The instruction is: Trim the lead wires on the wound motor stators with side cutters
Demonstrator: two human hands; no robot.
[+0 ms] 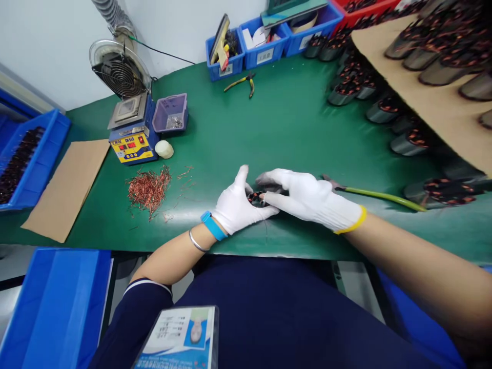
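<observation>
My left hand (236, 207), in a white glove, curves round a small dark stator (254, 197) with copper-coloured wire ends, low over the front of the green table (230, 138). My right hand (309, 197), gloved too, reaches over the same stator from the right, its thumb and fingers closed about the wires. Most of the stator is hidden between the two gloves. Just right of my right hand lies a pair of cutting pliers (384, 198) with green handles. A heap of copper wire clippings (149, 190) lies to the left of my left hand.
A blue solder pot (132, 138) stands at the left, beside a purple tray (171, 110) and a fan extractor (119, 74). Yellow-handled pliers (242, 84) lie before blue bins (265, 46). Several similar stators (409, 142) crowd the right, some on cardboard (384, 56).
</observation>
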